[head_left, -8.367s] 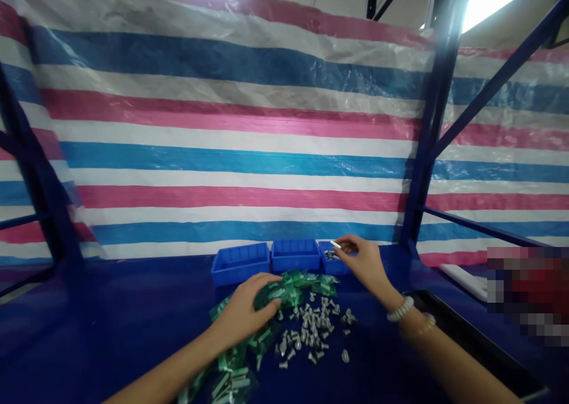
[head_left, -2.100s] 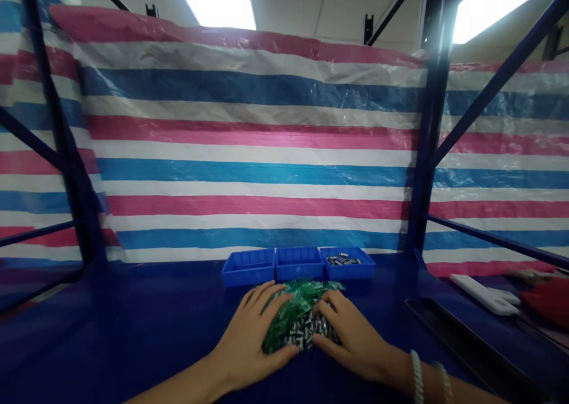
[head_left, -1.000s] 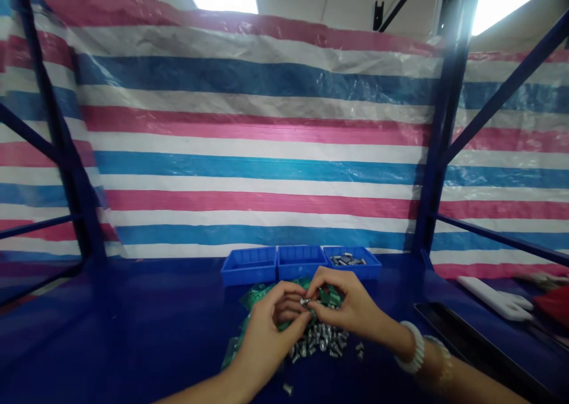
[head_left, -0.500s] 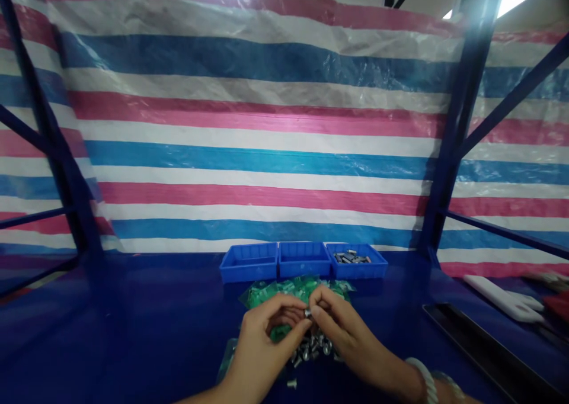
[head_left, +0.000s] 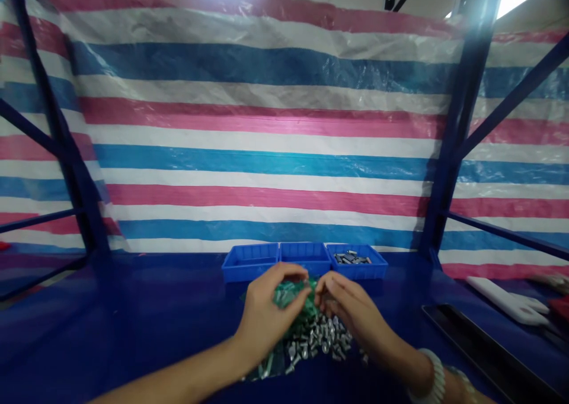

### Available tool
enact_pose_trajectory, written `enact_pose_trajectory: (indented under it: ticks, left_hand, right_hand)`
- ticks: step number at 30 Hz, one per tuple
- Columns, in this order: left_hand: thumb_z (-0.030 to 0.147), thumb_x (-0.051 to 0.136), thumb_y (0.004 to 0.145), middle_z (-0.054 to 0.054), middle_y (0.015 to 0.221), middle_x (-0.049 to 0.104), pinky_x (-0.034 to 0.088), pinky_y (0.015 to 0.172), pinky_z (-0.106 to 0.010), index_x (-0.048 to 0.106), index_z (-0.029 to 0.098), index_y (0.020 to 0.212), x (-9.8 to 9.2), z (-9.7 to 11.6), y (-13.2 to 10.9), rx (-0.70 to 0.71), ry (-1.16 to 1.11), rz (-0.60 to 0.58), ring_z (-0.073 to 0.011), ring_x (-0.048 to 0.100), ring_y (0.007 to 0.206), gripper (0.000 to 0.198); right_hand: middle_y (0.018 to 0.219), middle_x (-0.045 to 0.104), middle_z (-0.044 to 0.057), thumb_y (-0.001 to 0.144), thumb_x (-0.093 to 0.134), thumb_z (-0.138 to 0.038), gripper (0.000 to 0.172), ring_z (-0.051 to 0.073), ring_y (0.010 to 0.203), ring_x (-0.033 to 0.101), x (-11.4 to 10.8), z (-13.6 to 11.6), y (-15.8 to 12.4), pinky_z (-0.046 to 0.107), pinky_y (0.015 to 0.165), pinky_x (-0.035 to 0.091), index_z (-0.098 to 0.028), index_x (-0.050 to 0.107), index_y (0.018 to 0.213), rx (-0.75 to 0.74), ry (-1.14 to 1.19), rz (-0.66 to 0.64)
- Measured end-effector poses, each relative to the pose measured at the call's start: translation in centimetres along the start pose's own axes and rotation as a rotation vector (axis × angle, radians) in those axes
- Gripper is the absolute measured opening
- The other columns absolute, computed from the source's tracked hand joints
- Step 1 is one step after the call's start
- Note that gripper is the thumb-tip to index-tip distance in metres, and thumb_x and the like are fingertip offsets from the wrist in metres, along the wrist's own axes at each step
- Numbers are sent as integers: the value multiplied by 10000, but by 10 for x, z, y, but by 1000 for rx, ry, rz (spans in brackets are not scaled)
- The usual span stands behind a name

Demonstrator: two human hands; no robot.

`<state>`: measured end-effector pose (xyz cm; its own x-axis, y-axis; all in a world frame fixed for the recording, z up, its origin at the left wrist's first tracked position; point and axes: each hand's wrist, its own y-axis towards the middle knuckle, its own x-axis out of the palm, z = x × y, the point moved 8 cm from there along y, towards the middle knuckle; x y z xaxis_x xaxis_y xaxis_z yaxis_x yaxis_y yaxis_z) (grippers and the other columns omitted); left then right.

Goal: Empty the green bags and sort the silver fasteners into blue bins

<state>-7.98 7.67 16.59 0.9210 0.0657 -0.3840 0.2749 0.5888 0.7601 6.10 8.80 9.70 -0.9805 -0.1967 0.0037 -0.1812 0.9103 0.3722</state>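
My left hand [head_left: 271,309] is raised over the work surface, thumb and fingertips curved close around something small and greyish that I cannot make out. Close by on its right, my right hand [head_left: 355,312] has its fingers curled and pinched together; what they hold, if anything, is hidden. Below both hands lies a pile of small shiny metal pieces [head_left: 326,336], with heads and short shanks like screws. Green pieces in clear plastic bags [head_left: 288,294] show behind and between the hands, partly covered by them.
Three blue bins stand in a row at the back: a left bin [head_left: 251,273], a middle bin [head_left: 304,250] and a right bin [head_left: 359,272] holding small metal parts. A dark flat slab [head_left: 484,350] and a white object [head_left: 507,300] lie on the right. Blue posts [head_left: 453,131] frame the table.
Both hands have moved up and away from me, and their fingertips have drawn slightly apart. The small metal piece formerly seen between them is no longer clear. More of the pile shows.
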Motion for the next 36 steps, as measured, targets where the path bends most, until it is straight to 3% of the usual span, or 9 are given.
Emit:
enact_pose_trajectory:
  ticks: [4, 8, 10, 12, 15, 17, 21, 26, 36]
  left_hand:
    - [131, 596, 811, -46, 923, 710, 543, 806, -314, 604, 168, 1029, 21, -33, 50, 28, 103, -104, -167, 675, 830, 221]
    - [116, 636, 776, -87, 988, 725, 522, 859, -404, 634, 150, 1034, 35, -64, 72, 35, 163, -195, -237, 680, 919, 260]
    - [131, 653, 774, -93, 1010, 726, 495, 890, -455, 656, 158, 1015, 34, -66, 64, 44, 191, -220, -267, 667, 960, 243]
    - [137, 642, 792, -81, 1020, 727, 489, 895, -458, 661, 180, 1023, 30, -57, 47, 55, 204, -244, -262, 662, 972, 236]
    - [149, 596, 845, -54, 987, 731, 510, 863, -390, 670, 215, 998, 27, -29, 14, 118, 173, -313, -214, 664, 947, 183]
    - [151, 555, 882, -56, 944, 733, 523, 828, -348, 679, 215, 971, 24, -8, -6, 175, 120, -344, -192, 665, 916, 165]
    - [180, 610, 863, -61, 851, 738, 539, 773, -340, 687, 208, 826, 14, 15, -27, 202, 36, -305, -196, 673, 846, 90]
    - [202, 671, 812, -41, 769, 724, 530, 712, -337, 596, 203, 613, 5, 13, -29, 156, 25, -213, -191, 666, 762, 213]
    - [177, 618, 832, -32, 796, 711, 533, 724, -315, 652, 215, 807, 4, 8, -32, 63, 44, -200, -188, 672, 783, 56]
  right_hand:
    - [687, 588, 13, 881, 496, -577, 421, 136, 600, 504, -46, -16, 19, 253, 572, 393, -175, 588, 794, -84, -230, 105]
    - [686, 601, 16, 881, 524, -471, 331, 135, 599, 525, -59, -17, 25, 254, 576, 402, -161, 599, 796, -79, -417, 30]
    - [703, 609, 17, 875, 545, -345, 215, 131, 617, 536, -54, -18, 22, 244, 576, 402, -152, 626, 829, -70, -541, -42]
    - [689, 608, 3, 832, 572, -207, 111, 119, 604, 526, -40, -18, 14, 225, 559, 391, -152, 665, 858, -60, -681, -197]
    - [667, 611, -20, 724, 626, -80, 156, 104, 589, 523, -19, -20, -2, 202, 549, 384, -168, 707, 824, -67, -841, -450]
    - [668, 619, -25, 672, 634, -33, 201, 102, 595, 538, -15, -23, -8, 193, 549, 383, -171, 713, 795, -70, -921, -515]
    - [663, 634, -23, 642, 612, 2, 264, 108, 585, 558, -21, -23, -10, 196, 543, 380, -175, 720, 805, -42, -1048, -527]
    - [652, 659, -12, 635, 599, 8, 265, 120, 587, 580, -23, -14, -9, 201, 544, 393, -173, 727, 781, 12, -1085, -534]
    - [622, 615, -35, 599, 608, -22, 174, 105, 553, 526, -26, -10, -11, 207, 520, 346, -175, 646, 674, -33, -1107, -512]
